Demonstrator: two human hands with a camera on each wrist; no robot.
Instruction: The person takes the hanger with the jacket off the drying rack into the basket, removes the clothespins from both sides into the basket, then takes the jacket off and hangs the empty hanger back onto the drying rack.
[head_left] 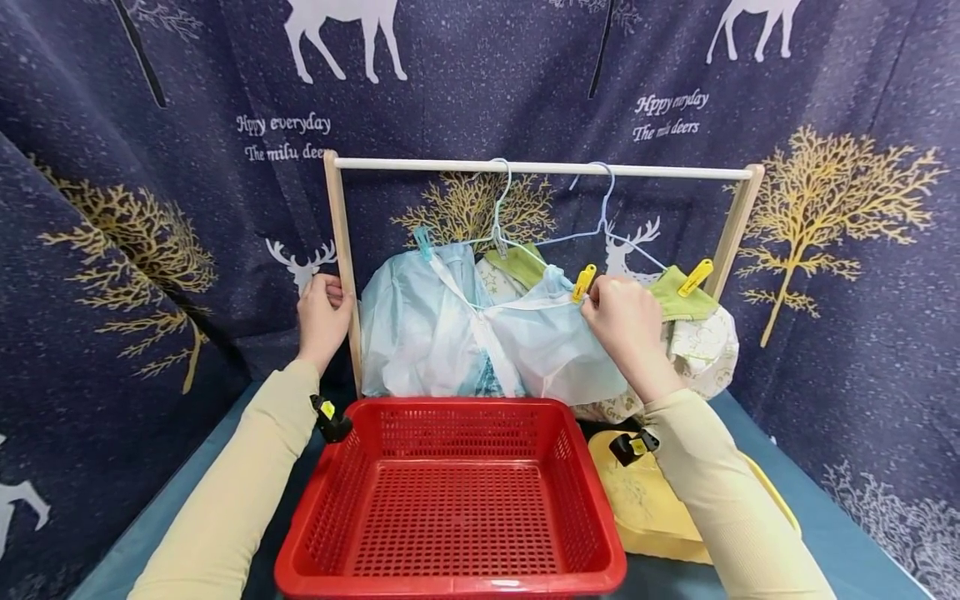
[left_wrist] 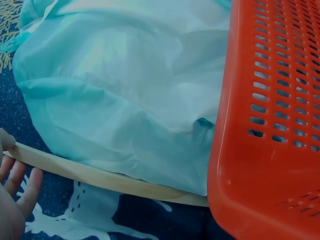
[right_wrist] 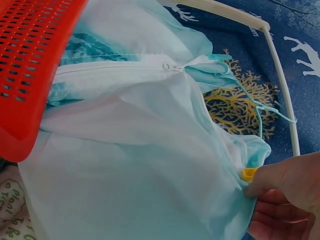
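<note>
beyond the red basket point(head_left: 450, 585), our right grip point(head_left: 624, 315) pinches the pale blue jacket point(head_left: 416, 325) beside a yellow clip point(head_left: 583, 282); we judge it light, soft and slippery, best held at that edge. our left grip point(head_left: 323, 317) clasps the wooden post point(head_left: 341, 223); the jacket hangs below the rod point(head_left: 551, 168).

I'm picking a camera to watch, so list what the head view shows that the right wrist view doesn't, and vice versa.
Head only: the left hand, the yellow object and the green trim.
Right wrist only: a distinct zipper pull and the legible word "Plant" on the printed cloth.
Both: the right hand pinching the light-blue garment beside a yellow clip, the red basket and the rack.
</note>
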